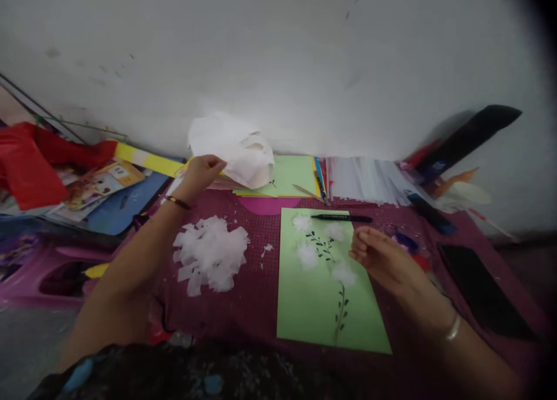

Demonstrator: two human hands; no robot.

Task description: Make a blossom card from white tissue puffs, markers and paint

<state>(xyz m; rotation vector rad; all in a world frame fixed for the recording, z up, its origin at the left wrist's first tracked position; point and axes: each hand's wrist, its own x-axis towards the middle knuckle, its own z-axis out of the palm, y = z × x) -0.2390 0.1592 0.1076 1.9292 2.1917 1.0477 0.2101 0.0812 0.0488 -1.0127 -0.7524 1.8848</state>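
Note:
My left hand [204,170] reaches to the white crumpled sheet [230,147] at the back, its fingers pinched at the sheet's left part. Over the right edge of the green paper [296,307] is my right hand [376,252], fingers curled together; whether anything small is between them is hidden. The green paper bears a drawn stem with dark leaves [342,313] and several fluffy white tufts [307,255]. A black pen [342,217] lies across its top. Left of the paper, a heap of white cut pieces [213,253] rests on the dark red cloth [261,295].
Coloured sheets [289,176], a pencil [308,193] and a white stack [365,179] lie along the wall. Books [102,188] and a red bag [30,162] are at left, above a pink stool [39,284]. A black flat object [483,289] is at right.

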